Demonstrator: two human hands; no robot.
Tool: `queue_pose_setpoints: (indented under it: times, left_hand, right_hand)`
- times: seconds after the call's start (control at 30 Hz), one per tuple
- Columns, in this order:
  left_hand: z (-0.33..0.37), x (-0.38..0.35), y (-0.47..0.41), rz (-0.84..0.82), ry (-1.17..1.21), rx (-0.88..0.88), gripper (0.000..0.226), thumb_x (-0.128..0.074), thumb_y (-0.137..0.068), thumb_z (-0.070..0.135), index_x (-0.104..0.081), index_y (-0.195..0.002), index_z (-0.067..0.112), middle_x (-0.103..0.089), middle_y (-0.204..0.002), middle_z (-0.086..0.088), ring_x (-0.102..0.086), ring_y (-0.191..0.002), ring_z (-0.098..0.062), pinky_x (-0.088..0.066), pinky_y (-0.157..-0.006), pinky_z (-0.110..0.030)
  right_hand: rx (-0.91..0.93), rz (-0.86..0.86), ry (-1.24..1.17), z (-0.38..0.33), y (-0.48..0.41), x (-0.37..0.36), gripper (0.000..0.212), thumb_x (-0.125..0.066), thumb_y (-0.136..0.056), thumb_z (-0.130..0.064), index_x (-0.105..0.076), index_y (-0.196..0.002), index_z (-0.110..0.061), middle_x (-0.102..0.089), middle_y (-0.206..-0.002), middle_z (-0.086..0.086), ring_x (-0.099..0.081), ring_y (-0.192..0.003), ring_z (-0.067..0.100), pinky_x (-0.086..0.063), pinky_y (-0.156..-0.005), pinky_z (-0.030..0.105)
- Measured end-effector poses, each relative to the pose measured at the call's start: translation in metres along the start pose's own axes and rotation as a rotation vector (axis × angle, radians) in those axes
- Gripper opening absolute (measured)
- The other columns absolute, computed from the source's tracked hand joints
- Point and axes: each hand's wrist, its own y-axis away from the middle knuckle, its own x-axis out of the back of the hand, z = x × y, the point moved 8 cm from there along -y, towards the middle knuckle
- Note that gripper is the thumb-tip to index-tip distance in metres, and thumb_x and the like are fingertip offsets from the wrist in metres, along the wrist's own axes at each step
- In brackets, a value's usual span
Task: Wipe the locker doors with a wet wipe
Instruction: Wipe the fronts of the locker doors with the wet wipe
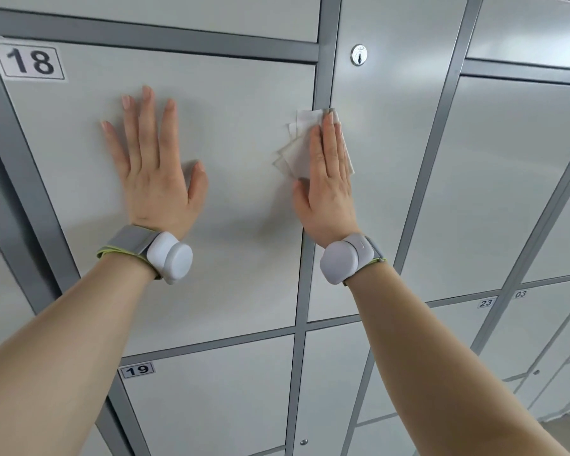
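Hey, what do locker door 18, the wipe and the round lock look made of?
Locker door 18: probably painted sheet metal, smooth satin grey with a dull sheen. Wipe: thin white nonwoven fabric or paper, creased and slightly see-through. Round lock: polished metal, probably chromed, with bright reflections.

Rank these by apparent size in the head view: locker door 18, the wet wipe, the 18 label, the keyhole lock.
Largest: locker door 18, by far.
Next: wet wipe and 18 label look alike; the right hand covers part of the wipe, so unranked.
Smallest: keyhole lock.
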Motion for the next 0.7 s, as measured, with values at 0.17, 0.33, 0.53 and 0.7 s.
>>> queue_pose_setpoints:
  times: [0.17, 0.33, 0.53, 0.7]
  left_hand:
    - [-0.002, -0.002, -0.002, -0.012, 0.007, 0.006, 0.066, -0.050, -0.088, 0.017, -0.025, -0.145, -0.004, -0.022, -0.152, -0.026, -0.014, -0.141, -0.040, 0.007, -0.116, -0.043]
    - [0.000, -0.003, 0.001, -0.020, -0.020, -0.014, 0.066, -0.050, -0.087, 0.019, -0.027, -0.145, -0.003, -0.024, -0.152, -0.024, -0.015, -0.141, -0.040, 0.002, -0.116, -0.048]
    - [-0.002, -0.003, 0.001, -0.002, -0.046, -0.025, 0.066, -0.051, -0.085, 0.019, -0.029, -0.143, -0.004, -0.027, -0.150, -0.025, -0.016, -0.141, -0.039, 0.003, -0.116, -0.046]
    - [-0.002, -0.004, 0.002, -0.006, -0.048, -0.031, 0.067, -0.052, -0.085, 0.020, -0.028, -0.143, -0.003, -0.027, -0.151, -0.024, -0.017, -0.141, -0.038, 0.003, -0.117, -0.046]
  right_hand:
    - [0.024, 0.029, 0.014, -0.003, -0.028, 0.004, 0.066, -0.048, -0.082, 0.003, -0.026, -0.144, 0.011, -0.019, -0.153, 0.029, -0.013, -0.144, 0.038, -0.013, -0.119, 0.045]
    - [0.030, 0.074, 0.042, -0.011, -0.047, 0.001, 0.064, -0.046, -0.084, 0.000, -0.026, -0.144, 0.011, -0.019, -0.153, 0.028, -0.011, -0.144, 0.038, -0.006, -0.121, 0.040]
    - [0.072, 0.076, 0.055, -0.023, -0.046, -0.009, 0.064, -0.047, -0.085, -0.002, -0.025, -0.144, 0.012, -0.019, -0.153, 0.029, -0.011, -0.144, 0.038, -0.005, -0.121, 0.043]
    - [0.154, 0.021, 0.069, -0.036, -0.029, -0.021, 0.062, -0.049, -0.087, -0.004, -0.028, -0.143, 0.011, -0.022, -0.152, 0.029, -0.015, -0.143, 0.037, -0.009, -0.120, 0.046]
